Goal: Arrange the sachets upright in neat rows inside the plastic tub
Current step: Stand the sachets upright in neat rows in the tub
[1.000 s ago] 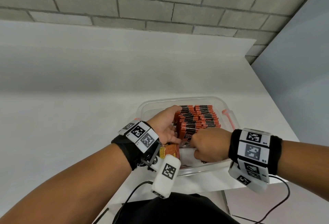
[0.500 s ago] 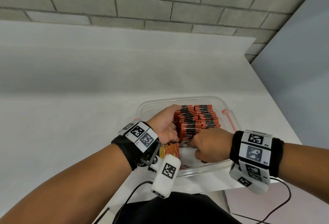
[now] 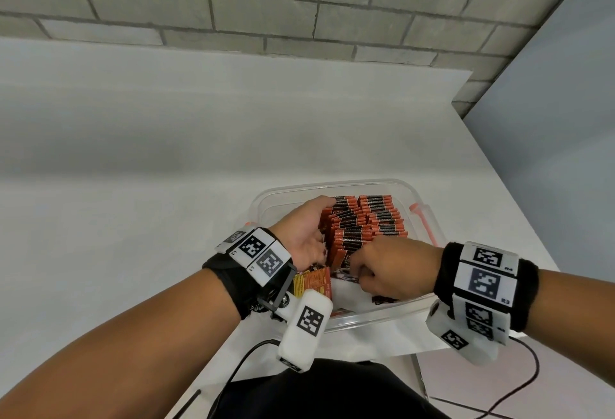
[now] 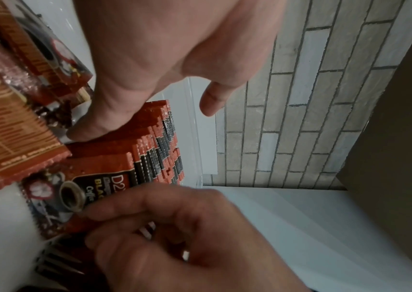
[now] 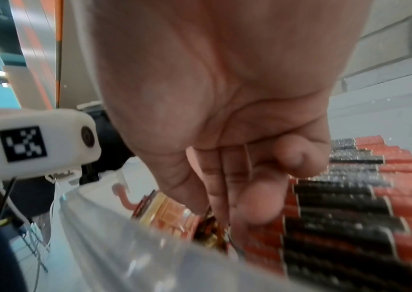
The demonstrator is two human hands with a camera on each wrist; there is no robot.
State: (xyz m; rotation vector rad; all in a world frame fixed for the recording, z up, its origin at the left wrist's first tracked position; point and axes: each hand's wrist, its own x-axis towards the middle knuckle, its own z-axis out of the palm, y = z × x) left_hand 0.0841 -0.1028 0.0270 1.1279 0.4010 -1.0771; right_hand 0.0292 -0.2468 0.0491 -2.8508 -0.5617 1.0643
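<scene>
Still, both hands (image 3: 306,232) stay pressed on the sachets (image 3: 366,219).

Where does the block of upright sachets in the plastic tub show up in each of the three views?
Head: the upright sachets stand in the far half of the plastic tub, centre-right of the picture, between the left hand and right hand.
Left wrist: left of centre, under the left hand's fingers.
Right wrist: lower right, beyond the right hand's fingers.
Shared landmark: the brick wall.
</scene>
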